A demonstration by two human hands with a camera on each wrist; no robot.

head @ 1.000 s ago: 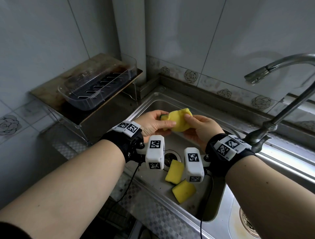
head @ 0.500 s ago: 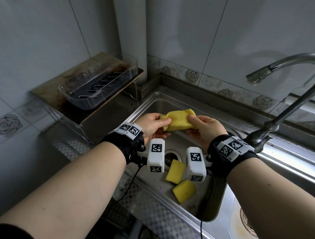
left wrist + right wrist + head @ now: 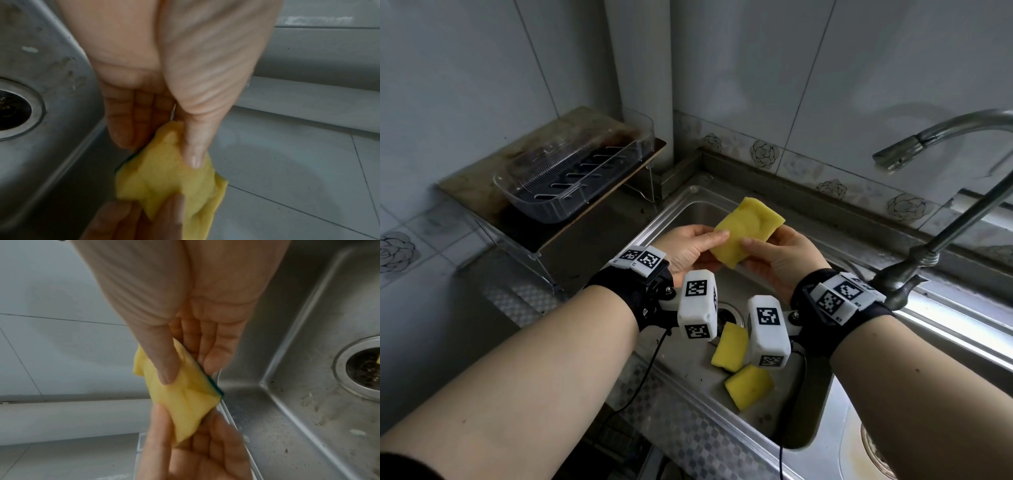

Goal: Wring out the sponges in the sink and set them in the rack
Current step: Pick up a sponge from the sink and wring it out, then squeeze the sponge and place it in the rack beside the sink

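Above the steel sink [image 3: 681, 212] both hands hold one yellow sponge [image 3: 746, 226] with a green underside. My left hand [image 3: 698, 245] pinches its left edge between thumb and fingers; the left wrist view shows the thumb pressed on the sponge [image 3: 170, 181]. My right hand [image 3: 774, 253] pinches the right edge, its thumb on the sponge [image 3: 185, 395] in the right wrist view. Two more yellow sponges lie on the sink floor, one [image 3: 729, 346] by the drain and one [image 3: 748, 385] nearer me. The clear plastic rack [image 3: 571, 185] stands on a raised shelf at the left.
A metal faucet [image 3: 941, 137] arches in from the right, its spout high over the basin. The drain [image 3: 729, 313] sits partly hidden behind the wrist cameras. Tiled walls close in at the back and left. A second drain [image 3: 876, 455] shows at the bottom right.
The sponge was squeezed and bunched between both hands; it has now spread out flat and risen a little, with both hands still pinching its edges.
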